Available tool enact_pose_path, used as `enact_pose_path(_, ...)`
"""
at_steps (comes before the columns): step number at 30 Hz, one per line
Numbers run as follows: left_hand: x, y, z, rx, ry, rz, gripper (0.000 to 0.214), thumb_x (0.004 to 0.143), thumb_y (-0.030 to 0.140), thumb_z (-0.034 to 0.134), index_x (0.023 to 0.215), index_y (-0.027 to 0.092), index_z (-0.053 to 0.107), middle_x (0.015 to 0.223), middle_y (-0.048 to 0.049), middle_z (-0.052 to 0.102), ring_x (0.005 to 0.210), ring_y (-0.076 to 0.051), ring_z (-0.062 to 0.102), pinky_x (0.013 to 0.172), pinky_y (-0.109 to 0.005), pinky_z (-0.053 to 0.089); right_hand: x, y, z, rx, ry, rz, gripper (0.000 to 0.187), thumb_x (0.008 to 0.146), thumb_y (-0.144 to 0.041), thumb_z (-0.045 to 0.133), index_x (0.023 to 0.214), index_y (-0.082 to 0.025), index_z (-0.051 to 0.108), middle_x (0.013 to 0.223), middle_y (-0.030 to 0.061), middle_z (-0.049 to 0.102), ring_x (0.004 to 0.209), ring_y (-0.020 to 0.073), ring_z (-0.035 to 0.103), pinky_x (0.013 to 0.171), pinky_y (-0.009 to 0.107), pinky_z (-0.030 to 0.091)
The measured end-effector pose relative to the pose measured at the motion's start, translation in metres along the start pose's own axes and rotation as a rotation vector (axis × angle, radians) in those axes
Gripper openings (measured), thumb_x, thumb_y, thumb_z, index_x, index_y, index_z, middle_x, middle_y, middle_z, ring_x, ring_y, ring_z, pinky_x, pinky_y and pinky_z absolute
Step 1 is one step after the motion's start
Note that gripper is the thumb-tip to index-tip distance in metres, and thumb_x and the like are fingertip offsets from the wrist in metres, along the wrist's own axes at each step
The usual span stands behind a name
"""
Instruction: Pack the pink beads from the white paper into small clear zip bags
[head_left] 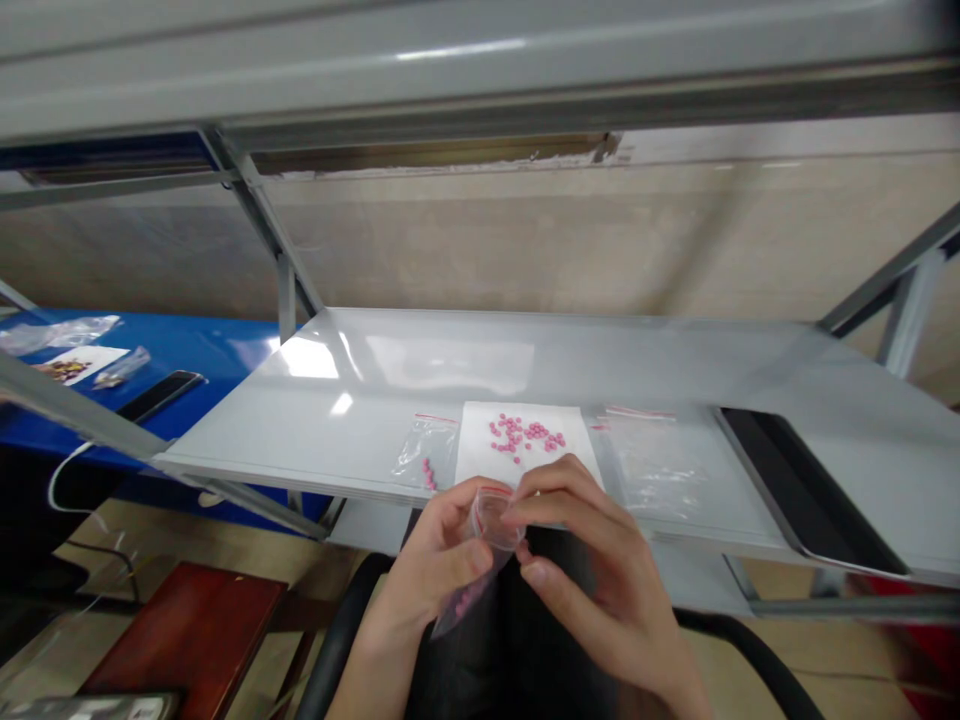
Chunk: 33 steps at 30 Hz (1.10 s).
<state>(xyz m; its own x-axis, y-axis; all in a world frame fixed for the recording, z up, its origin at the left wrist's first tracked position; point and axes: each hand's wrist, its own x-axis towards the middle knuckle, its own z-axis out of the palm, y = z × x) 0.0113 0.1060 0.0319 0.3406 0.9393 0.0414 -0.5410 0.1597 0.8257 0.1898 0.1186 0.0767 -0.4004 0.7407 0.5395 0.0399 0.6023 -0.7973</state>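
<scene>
My left hand (431, 555) and my right hand (592, 570) both pinch the top of a small clear zip bag (484, 535) above my lap. Several pink pills (465, 600) lie in the bag's lower corner. Just beyond my hands, a white paper sheet (555, 475) on the grey metal shelf (450, 365) carries a loose cluster of pink pills (521, 435). To its left lies a second zip bag (424, 450) with a few pink pills inside. A pile of empty-looking clear bags (652, 465) lies to its right.
A flat black panel (802, 490) lies on the shelf's right end. Grey steel uprights (281, 290) and an upper shelf (450, 70) frame the view. At the left are a blue table (217, 370) with plastic bags and a dark reddish stool (187, 640). A black chair arm (341, 630) curves below.
</scene>
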Motion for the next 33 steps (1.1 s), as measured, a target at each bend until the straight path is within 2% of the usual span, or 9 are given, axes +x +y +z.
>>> enact_pose_path(3,0.001,-0.001,0.004,-0.072,-0.024,-0.056,0.053,0.067,0.052,0.090,0.102,0.016,0.073,0.078,-0.0017,0.063,0.068,-0.010,0.058,0.065,-0.019,0.047,0.002,0.003,-0.001,-0.029,-0.093,-0.029,0.010,0.093,-0.016,0.063,0.097,-0.024,0.067,0.095,0.0015,0.068,0.091,0.0192,0.057,0.084,0.036,0.045)
enact_pose_path(6,0.003,-0.001,0.006,-0.099,-0.061,-0.071,0.048,0.071,0.049,0.088,0.102,0.016,0.073,0.076,-0.0011,0.062,0.063,-0.009,0.057,0.061,-0.018,0.045,0.004,0.005,0.001,-0.042,-0.145,-0.016,0.014,0.097,-0.015,0.056,0.086,-0.023,0.061,0.083,-0.0013,0.066,0.083,0.0174,0.054,0.083,0.036,0.041)
enact_pose_path(10,0.005,-0.004,0.002,-0.129,-0.081,-0.071,0.047,0.074,0.046,0.087,0.106,0.014,0.073,0.085,-0.0042,0.065,0.075,-0.013,0.063,0.074,-0.022,0.050,0.003,0.008,0.003,-0.095,-0.168,0.009,0.020,0.102,-0.018,0.049,0.083,-0.024,0.055,0.074,-0.0030,0.060,0.085,0.0183,0.054,0.087,0.038,0.038)
enact_pose_path(16,0.006,-0.005,-0.002,-0.216,-0.072,-0.083,0.047,0.074,0.038,0.089,0.114,0.017,0.074,0.098,-0.0045,0.067,0.090,-0.013,0.065,0.085,-0.021,0.051,0.002,0.008,0.004,-0.139,-0.178,0.016,0.020,0.104,-0.019,0.047,0.085,-0.024,0.051,0.075,-0.0034,0.055,0.090,0.0185,0.054,0.088,0.037,0.037)
enact_pose_path(21,0.004,-0.001,0.003,-0.189,-0.060,-0.045,0.044,0.074,0.037,0.089,0.110,0.017,0.074,0.091,-0.0027,0.067,0.084,-0.012,0.064,0.084,-0.021,0.049,0.004,0.007,0.003,-0.038,-0.158,0.003,0.017,0.102,-0.020,0.046,0.089,-0.023,0.058,0.085,0.0008,0.061,0.095,0.0215,0.054,0.094,0.042,0.041)
enact_pose_path(25,0.000,0.011,-0.005,-0.012,-0.035,0.024,0.048,0.074,0.044,0.086,0.112,0.018,0.071,0.091,-0.0043,0.069,0.080,-0.014,0.064,0.076,-0.023,0.049,0.001,0.006,0.001,0.085,-0.002,-0.040,0.020,0.101,-0.027,0.049,0.110,-0.024,0.067,0.107,0.0068,0.066,0.106,0.0263,0.058,0.098,0.047,0.043)
enact_pose_path(27,0.001,0.025,-0.013,0.112,-0.007,0.067,0.053,0.076,0.050,0.083,0.117,0.019,0.069,0.092,-0.0056,0.070,0.080,-0.017,0.064,0.066,-0.023,0.049,-0.001,0.006,-0.001,0.121,0.084,-0.022,0.021,0.102,-0.030,0.049,0.111,-0.025,0.068,0.107,0.0072,0.067,0.107,0.0276,0.059,0.099,0.048,0.042)
enact_pose_path(30,0.015,0.056,-0.026,0.380,0.135,0.293,0.053,0.075,0.047,0.084,0.117,0.019,0.069,0.099,-0.0072,0.072,0.095,-0.022,0.065,0.084,-0.032,0.052,-0.003,0.008,-0.001,0.173,0.173,0.011,0.020,0.102,-0.032,0.051,0.104,-0.026,0.070,0.098,0.0065,0.068,0.101,0.0276,0.061,0.098,0.048,0.042)
enact_pose_path(33,0.043,0.091,-0.041,0.725,0.092,0.431,0.047,0.075,0.035,0.084,0.117,0.022,0.068,0.106,-0.0058,0.071,0.099,-0.021,0.065,0.091,-0.034,0.051,-0.004,0.012,0.000,0.209,0.191,0.024,0.019,0.101,-0.033,0.053,0.103,-0.025,0.070,0.093,0.0058,0.067,0.095,0.0260,0.060,0.094,0.046,0.043)
